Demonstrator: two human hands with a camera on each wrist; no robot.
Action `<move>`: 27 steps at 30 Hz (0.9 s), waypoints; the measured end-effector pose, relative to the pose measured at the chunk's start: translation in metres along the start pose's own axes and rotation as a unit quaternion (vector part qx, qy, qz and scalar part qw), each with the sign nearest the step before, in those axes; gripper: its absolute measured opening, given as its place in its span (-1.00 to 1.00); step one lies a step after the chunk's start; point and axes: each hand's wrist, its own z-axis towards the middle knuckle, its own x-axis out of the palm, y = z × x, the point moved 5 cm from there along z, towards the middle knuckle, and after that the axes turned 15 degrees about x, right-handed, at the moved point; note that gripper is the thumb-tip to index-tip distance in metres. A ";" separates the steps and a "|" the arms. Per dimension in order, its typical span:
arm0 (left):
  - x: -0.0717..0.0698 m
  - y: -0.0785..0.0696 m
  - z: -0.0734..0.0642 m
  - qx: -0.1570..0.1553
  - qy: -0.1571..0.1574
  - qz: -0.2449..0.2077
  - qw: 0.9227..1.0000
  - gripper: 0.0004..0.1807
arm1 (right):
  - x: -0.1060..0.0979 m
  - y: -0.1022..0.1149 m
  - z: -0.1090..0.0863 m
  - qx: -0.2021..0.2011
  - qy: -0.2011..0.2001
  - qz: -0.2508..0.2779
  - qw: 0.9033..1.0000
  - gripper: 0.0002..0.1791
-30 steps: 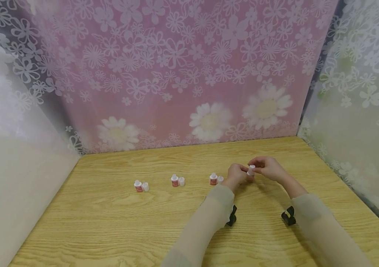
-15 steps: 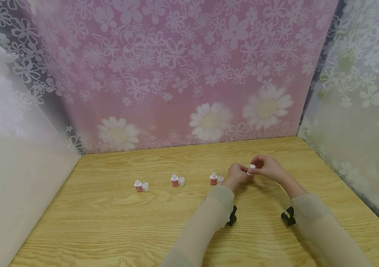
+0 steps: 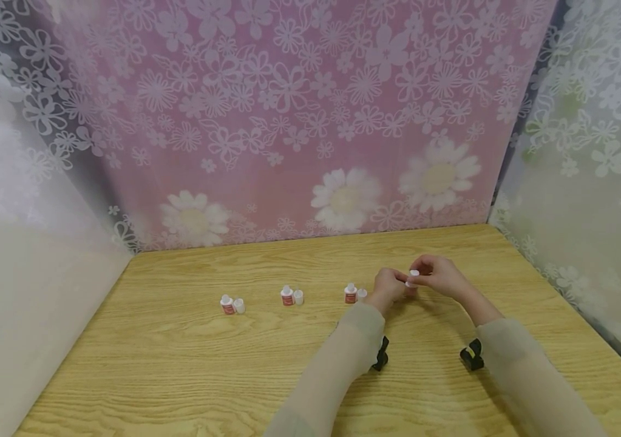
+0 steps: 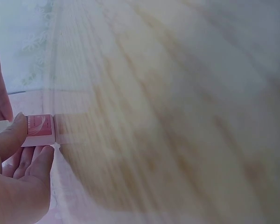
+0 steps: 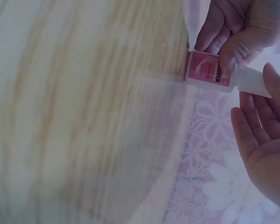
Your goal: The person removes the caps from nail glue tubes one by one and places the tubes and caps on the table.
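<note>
At the right of the table, in the head view, both hands meet over a small white glue bottle [image 5: 207, 68] with a red label. My left hand [image 3: 389, 284] pinches its body between thumb and fingers; the left wrist view shows the thumb over the label [image 4: 39, 125]. A tall white cap [image 5: 253, 82] sits at the bottle's neck end. My right hand [image 3: 441, 276] holds that cap between thumb and fingers. The bottle's base is right at the wood surface, while the left hand hides most of its body in the head view.
To the left, three similar bottles [image 3: 227, 304], [image 3: 287, 296], [image 3: 351, 294] stand in a row on the wooden table [image 3: 206, 370]. Each has a white cap [image 3: 240, 306] beside it. A pink flowered curtain [image 3: 299, 121] hangs behind, with pale sheets at both sides.
My right hand has shifted slightly right, and its fingers have changed position on the cap. The left hand stays in place around the bottle. The three bottles on the left have not moved.
</note>
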 end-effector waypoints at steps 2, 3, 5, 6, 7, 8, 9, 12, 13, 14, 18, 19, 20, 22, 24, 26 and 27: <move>0.000 0.000 0.000 -0.001 0.001 0.002 1.000 -0.89 | 0.001 0.000 0.000 -0.004 0.005 -0.001 1.000 -0.76; 0.000 -0.001 0.000 -0.001 0.001 0.002 1.000 -0.89 | 0.001 0.000 0.000 -0.005 0.008 0.000 1.000 -0.77; 0.000 -0.001 0.000 0.000 0.000 0.000 1.000 -0.88 | 0.001 -0.001 0.000 -0.003 0.014 0.003 1.000 -0.76; 0.000 -0.001 0.000 0.001 0.000 0.001 1.000 -0.88 | 0.001 -0.001 0.000 -0.002 0.017 0.005 1.000 -0.76; 0.000 -0.001 0.000 0.000 0.000 0.000 1.000 -0.87 | 0.002 -0.001 0.000 -0.002 0.021 0.009 1.000 -0.76; 0.000 -0.001 0.000 0.000 -0.001 -0.002 1.000 -0.86 | 0.002 -0.002 0.000 -0.001 0.024 0.012 1.000 -0.75; 0.000 -0.001 0.000 0.000 -0.002 -0.002 1.000 -0.85 | 0.002 -0.002 0.000 0.000 0.026 0.014 1.000 -0.75; 0.000 -0.001 0.001 -0.004 -0.003 -0.003 1.000 -0.83 | 0.002 -0.001 0.000 0.001 0.034 0.020 0.999 -0.74; 0.000 -0.002 0.001 -0.005 -0.004 -0.004 1.000 -0.82 | 0.002 -0.001 0.000 0.001 0.036 0.020 0.999 -0.74; 0.000 -0.002 0.001 -0.006 -0.005 -0.005 1.000 -0.81 | 0.002 -0.001 0.000 0.002 0.037 0.020 0.999 -0.74; 0.000 -0.001 0.002 -0.008 -0.007 -0.007 1.000 -0.81 | 0.002 0.000 0.000 0.004 0.042 0.017 0.999 -0.73; 0.000 -0.001 0.002 -0.007 -0.009 -0.006 1.000 -0.81 | 0.002 0.000 0.000 0.002 0.042 0.014 0.999 -0.72; 0.000 -0.001 0.002 -0.005 -0.009 -0.002 1.000 -0.82 | 0.002 0.001 0.000 -0.001 0.042 0.011 0.999 -0.70; -0.001 -0.001 0.002 0.001 -0.010 0.003 1.000 -0.83 | 0.002 0.001 0.000 -0.008 0.040 0.010 0.999 -0.66; -0.001 -0.002 0.001 0.008 -0.011 0.010 1.000 -0.84 | 0.002 0.001 0.000 -0.015 0.034 0.007 0.999 -0.62; -0.002 -0.003 0.000 0.013 -0.009 0.014 1.000 -0.85 | 0.002 0.000 0.000 -0.014 0.027 0.006 1.000 -0.61; -0.002 -0.003 0.000 0.013 -0.008 0.016 1.000 -0.86 | 0.002 -0.001 0.000 -0.009 0.022 0.006 1.000 -0.62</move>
